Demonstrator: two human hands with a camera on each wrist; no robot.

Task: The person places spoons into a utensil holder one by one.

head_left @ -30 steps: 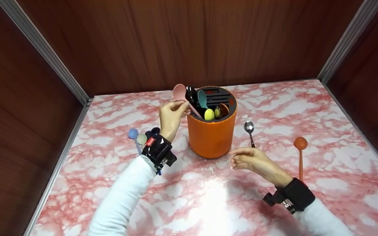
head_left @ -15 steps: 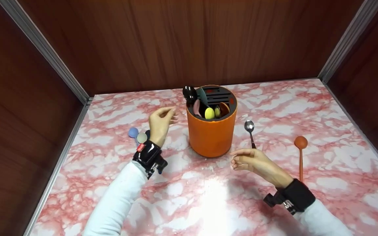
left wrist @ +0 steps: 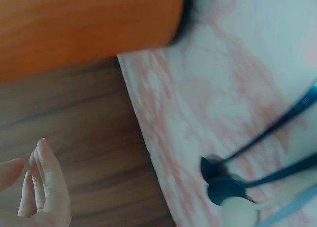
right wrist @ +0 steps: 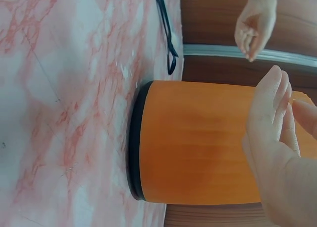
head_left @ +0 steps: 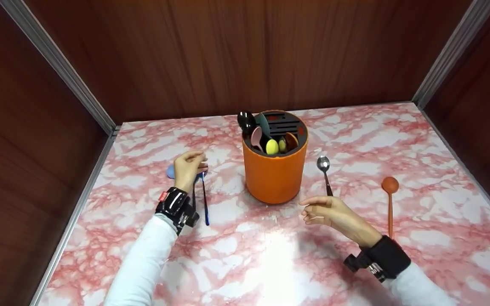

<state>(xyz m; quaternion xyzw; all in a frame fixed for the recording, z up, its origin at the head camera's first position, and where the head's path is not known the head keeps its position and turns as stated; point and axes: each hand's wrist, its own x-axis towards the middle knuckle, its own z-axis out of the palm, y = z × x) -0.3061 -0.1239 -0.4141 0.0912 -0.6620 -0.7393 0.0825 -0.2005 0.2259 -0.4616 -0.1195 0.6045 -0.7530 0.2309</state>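
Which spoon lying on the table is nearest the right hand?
The silver-bowled spoon with the dark handle: in the head view its handle runs down to the right hand; the orange spoon lies farther right, the others left of the holder.

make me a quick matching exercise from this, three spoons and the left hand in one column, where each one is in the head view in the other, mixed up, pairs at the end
Column 1
1. pink spoon
2. silver spoon
3. orange spoon
4. left hand

Column 2
A. lying on the table, farthest right of the spoons
B. to the left of the orange holder, holding nothing
C. standing in the orange holder
D. lying on the table, between the orange holder and the orange spoon

Pairs: 1-C, 2-D, 3-A, 4-B
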